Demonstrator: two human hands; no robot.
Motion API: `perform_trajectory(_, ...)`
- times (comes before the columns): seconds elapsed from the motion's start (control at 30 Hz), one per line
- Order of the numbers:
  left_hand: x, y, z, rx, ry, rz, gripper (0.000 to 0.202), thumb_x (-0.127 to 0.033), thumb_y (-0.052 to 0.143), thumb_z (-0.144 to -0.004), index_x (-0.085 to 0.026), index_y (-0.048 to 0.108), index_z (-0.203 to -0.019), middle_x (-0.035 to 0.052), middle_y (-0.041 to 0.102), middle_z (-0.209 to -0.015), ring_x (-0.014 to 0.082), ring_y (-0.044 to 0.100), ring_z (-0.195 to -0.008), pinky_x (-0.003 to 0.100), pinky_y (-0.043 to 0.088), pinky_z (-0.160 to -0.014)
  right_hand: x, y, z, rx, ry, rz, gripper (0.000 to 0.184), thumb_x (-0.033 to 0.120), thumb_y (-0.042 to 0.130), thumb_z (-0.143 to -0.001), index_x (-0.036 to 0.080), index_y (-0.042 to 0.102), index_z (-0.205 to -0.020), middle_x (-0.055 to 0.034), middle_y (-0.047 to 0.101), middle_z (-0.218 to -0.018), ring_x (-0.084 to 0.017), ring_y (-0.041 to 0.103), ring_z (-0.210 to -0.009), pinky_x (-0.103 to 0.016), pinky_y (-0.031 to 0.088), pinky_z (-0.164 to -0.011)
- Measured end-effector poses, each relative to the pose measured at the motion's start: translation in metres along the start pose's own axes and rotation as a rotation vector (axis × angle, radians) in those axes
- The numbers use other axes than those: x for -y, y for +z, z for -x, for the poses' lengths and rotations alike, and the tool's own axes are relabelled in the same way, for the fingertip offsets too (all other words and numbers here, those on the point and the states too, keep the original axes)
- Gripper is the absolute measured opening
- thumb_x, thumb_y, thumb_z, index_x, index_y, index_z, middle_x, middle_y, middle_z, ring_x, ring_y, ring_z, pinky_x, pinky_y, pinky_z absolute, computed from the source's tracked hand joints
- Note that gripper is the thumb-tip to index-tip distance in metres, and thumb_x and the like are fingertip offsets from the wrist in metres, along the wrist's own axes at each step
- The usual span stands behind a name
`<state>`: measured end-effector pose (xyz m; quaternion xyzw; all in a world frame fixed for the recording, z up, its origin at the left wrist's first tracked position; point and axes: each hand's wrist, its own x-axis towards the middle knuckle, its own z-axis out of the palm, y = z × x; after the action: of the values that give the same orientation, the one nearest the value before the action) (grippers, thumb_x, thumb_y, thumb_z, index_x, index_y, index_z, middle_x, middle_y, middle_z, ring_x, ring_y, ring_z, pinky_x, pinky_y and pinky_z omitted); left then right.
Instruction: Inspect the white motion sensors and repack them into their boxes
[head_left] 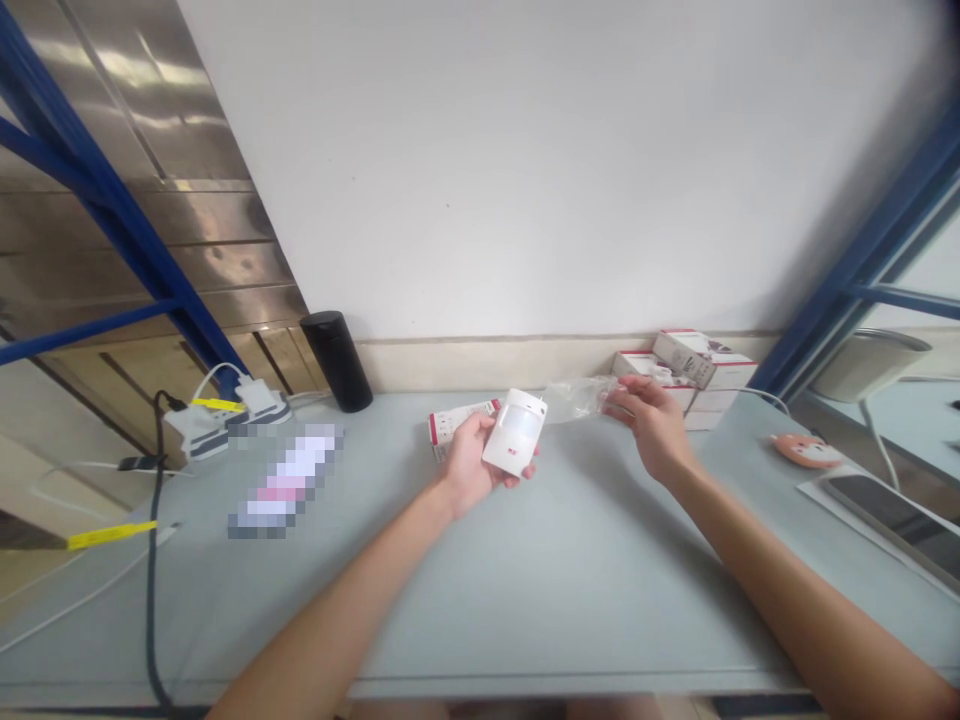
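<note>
A white motion sensor [516, 436] with a pale window and a small red mark rests in my left hand [472, 462], fingers wrapped round its sides. Just behind that hand lies a white and red box [459, 418], partly covered by the fingers and the sensor. Out to the right, my right hand [652, 418] pinches the end of a clear plastic bag [576, 400]. The bag stretches leftward to near the top of the sensor; whether they touch I cannot tell.
Several white and red boxes [705, 362] are stacked against the wall at the back right. A black cylinder [337, 362] stands at the back left, near a power strip [232, 425] with cables. An orange object [807, 450] and a dark phone-like slab [892, 520] lie at right.
</note>
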<state>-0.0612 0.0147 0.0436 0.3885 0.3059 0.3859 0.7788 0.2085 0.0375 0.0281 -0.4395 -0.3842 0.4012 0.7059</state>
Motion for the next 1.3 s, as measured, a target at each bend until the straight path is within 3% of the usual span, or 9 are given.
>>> perform_trajectory(0.27,0.007,-0.001,-0.004,-0.009,-0.141,-0.063,0.052,-0.038,0.045,-0.082,-0.005,0.061,-0.120,0.0178,0.072,-0.079,0.0277,0.068,-0.057,0.027,0.036,-0.041,0.008,-0.001,-0.001,-0.007,0.006,-0.006,0.026,0.023,0.084,-0.061,0.024,0.068,-0.081,0.0018,0.063,-0.080,-0.017,0.068,-0.077,-0.028,0.057,-0.065)
perform_trajectory(0.47,0.004,0.004,-0.002,-0.017,-0.064,-0.017,0.053,-0.039,0.044,-0.082,-0.009,0.058,-0.123,0.0155,0.072,-0.082,0.0252,0.067,-0.057,0.027,0.038,-0.043,0.013,-0.005,-0.005,0.033,-0.026,0.004,0.025,0.021,0.079,-0.061,0.025,0.069,-0.084,0.0024,0.062,-0.078,-0.013,0.058,-0.066,-0.025,0.047,-0.056)
perform_trajectory(0.77,0.005,0.007,0.000,0.064,-0.154,0.004,0.052,-0.039,0.048,-0.079,-0.010,0.059,-0.120,0.0165,0.071,-0.084,0.0270,0.067,-0.059,0.027,0.036,-0.044,0.014,-0.004,-0.004,0.057,-0.034,0.011,0.026,0.024,0.083,-0.063,0.025,0.068,-0.084,0.0020,0.062,-0.083,-0.015,0.062,-0.075,-0.026,0.051,-0.063)
perform_trajectory(1.0,0.000,0.009,0.007,0.207,-0.144,0.131,0.044,-0.042,0.052,-0.079,-0.014,0.062,-0.111,0.0159,0.070,-0.091,0.0237,0.064,-0.061,0.028,0.034,-0.049,0.010,0.001,0.002,0.064,-0.074,0.126,0.024,0.031,0.082,-0.069,0.025,0.067,-0.087,0.0006,0.062,-0.091,-0.018,0.066,-0.084,-0.028,0.057,-0.067)
perform_trajectory(1.17,-0.002,0.010,0.009,0.180,-0.086,0.114,0.046,-0.041,0.050,-0.081,-0.013,0.061,-0.115,0.0169,0.071,-0.095,0.0240,0.065,-0.063,0.030,0.035,-0.052,0.010,0.003,0.006,0.110,-0.092,0.184,0.023,0.034,0.081,-0.072,0.025,0.067,-0.088,0.0002,0.062,-0.091,-0.016,0.063,-0.077,-0.029,0.056,-0.064)
perform_trajectory(1.3,0.000,0.008,0.006,0.229,-0.146,0.094,0.047,-0.043,0.049,-0.081,-0.014,0.059,-0.116,0.0161,0.071,-0.091,0.0247,0.065,-0.060,0.028,0.034,-0.048,0.010,0.004,0.008,0.111,-0.123,0.199,0.021,0.034,0.079,-0.075,0.024,0.066,-0.088,0.0001,0.062,-0.091,-0.016,0.065,-0.080,-0.030,0.057,-0.067)
